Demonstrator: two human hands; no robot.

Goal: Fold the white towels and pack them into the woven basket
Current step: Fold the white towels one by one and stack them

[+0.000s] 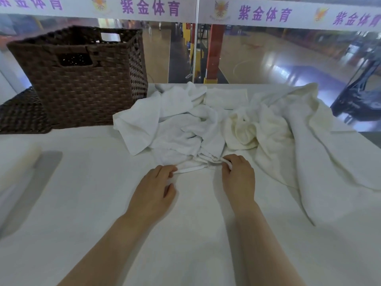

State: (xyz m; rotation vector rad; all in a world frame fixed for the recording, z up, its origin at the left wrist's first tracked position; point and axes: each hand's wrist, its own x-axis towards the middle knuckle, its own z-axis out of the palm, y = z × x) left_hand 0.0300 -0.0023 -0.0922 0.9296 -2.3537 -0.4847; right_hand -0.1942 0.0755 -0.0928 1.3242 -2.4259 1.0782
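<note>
- At the far left edge, a pale roll-like object (19, 162) is seen on the white table (103, 203); it is blurred and cannot be identified.
- A flat woven piece (20, 114), dark brown, is laid on the table at the left, just beside the basket; whether the two touch cannot be told.
- The woven basket (86, 79) is placed upright at the back left of the table. A cut-out handle is visible in its near wall and another in its far wall. Its inside is not shown clearly.
- A heap of white towels (175, 124) is spread unfolded in the middle of the table, to the right of the basket, and its left corner lies close to the basket wall.
- The left hand (154, 193) is laid on the table in front of the heap, and the near hem of one towel is pinched between its thumb and fingertips.
- The same hem is gripped by the right hand (239, 178), whose fingers are curled around the bunched edge. The two hands are held apart, with the hem stretched between them.
- A small folded towel (225, 98) is seen behind the heap, near the back edge of the table.
- A cream towel (247, 129) is crumpled to the right of the white heap and touches it.
- A large white towel (313, 145) is draped at the far right, down toward the near side.
- Behind the table, a glass wall (268, 54) with a banner (266, 14) of purple characters is visible.
</note>
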